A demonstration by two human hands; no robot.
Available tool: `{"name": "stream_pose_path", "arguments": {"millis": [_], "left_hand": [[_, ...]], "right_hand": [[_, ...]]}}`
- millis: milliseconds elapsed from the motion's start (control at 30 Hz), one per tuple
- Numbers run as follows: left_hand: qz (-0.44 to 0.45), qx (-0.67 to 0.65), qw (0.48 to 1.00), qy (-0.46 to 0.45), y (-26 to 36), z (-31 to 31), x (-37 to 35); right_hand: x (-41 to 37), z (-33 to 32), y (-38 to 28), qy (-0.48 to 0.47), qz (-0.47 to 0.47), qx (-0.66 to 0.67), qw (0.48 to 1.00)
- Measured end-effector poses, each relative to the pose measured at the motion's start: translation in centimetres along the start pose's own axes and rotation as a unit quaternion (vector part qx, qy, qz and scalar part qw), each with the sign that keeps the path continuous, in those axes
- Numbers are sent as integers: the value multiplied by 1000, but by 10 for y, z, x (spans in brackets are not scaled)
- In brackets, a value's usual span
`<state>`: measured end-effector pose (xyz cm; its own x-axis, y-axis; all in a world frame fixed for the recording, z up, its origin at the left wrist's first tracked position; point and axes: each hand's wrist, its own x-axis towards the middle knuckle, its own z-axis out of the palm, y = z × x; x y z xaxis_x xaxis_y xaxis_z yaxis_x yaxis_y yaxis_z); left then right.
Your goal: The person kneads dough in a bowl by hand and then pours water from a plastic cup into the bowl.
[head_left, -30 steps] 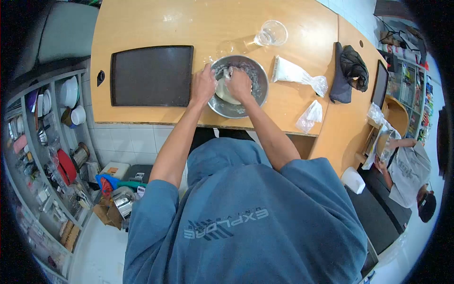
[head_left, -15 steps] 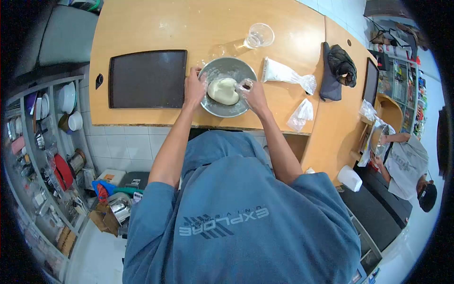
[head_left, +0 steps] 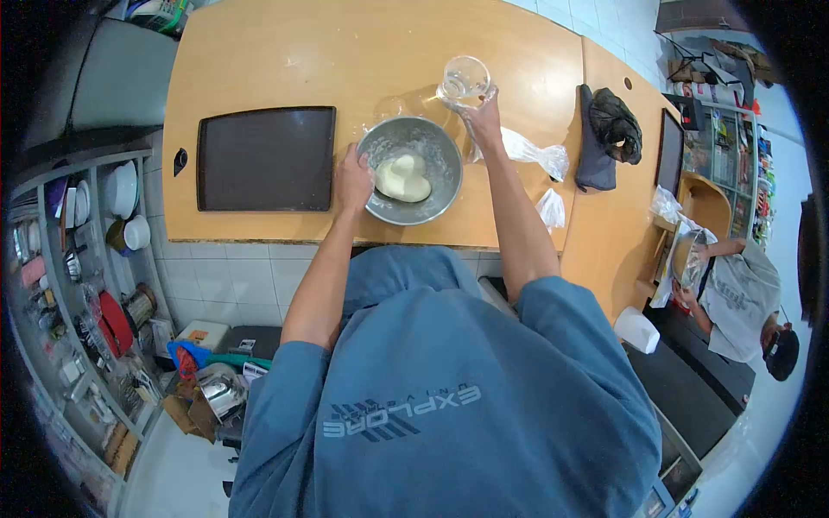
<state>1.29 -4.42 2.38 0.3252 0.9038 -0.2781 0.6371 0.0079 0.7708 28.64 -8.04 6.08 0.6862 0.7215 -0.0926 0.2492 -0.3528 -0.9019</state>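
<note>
My left hand (head_left: 353,180) grips the left rim of a grey metal mixing bowl (head_left: 445,177), fingers closed over the edge. Inside the bowl lies a pale lump of dough (head_left: 404,179), and white flour smears the walls. Beyond the bowl, my right hand (head_left: 480,115) reaches around the near side of a clear plastic cup (head_left: 467,76), with fingers and thumb on either side of it. The cup stands on the table. Partly hidden behind my right forearm is a clear bag of white powder (head_left: 521,147).
A dark baking tray (head_left: 266,160) lies on the wooden table (head_left: 371,43), left of the bowl. To the right are a white plastic bag (head_left: 551,210), a dark folded cloth (head_left: 596,164) and a black bag (head_left: 616,125). Another person (head_left: 738,293) works at the far right, holding a bowl.
My right hand has left the dough and bowl and moved forward and right to the cup. The left hand stays on the bowl's rim. My view has shifted slightly.
</note>
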Motion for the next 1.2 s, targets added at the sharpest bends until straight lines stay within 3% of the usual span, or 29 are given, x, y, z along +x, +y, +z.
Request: {"name": "stream_pose_path", "arguments": {"millis": [200,367,633,800,900,1200], "left_hand": [[-5,-11,1000,11,1,-2,-4],[9,-14,998,56,-20,16,1],[-5,-23,999,30,-9,7,1],[-6,5,1000,27,1,4,1],[1,15,1000,14,3,-1,0],[17,0,1000,-20,-10,-5,-2]], "right_hand": [[24,27,34,4,2,163,987],[35,36,55,27,-5,147,989],[24,16,30,39,-22,111,993],[-1,-8,7,31,-58,88,994],[-28,-17,-14,28,-51,139,989],[-103,-39,-33,7,-30,79,996]]}}
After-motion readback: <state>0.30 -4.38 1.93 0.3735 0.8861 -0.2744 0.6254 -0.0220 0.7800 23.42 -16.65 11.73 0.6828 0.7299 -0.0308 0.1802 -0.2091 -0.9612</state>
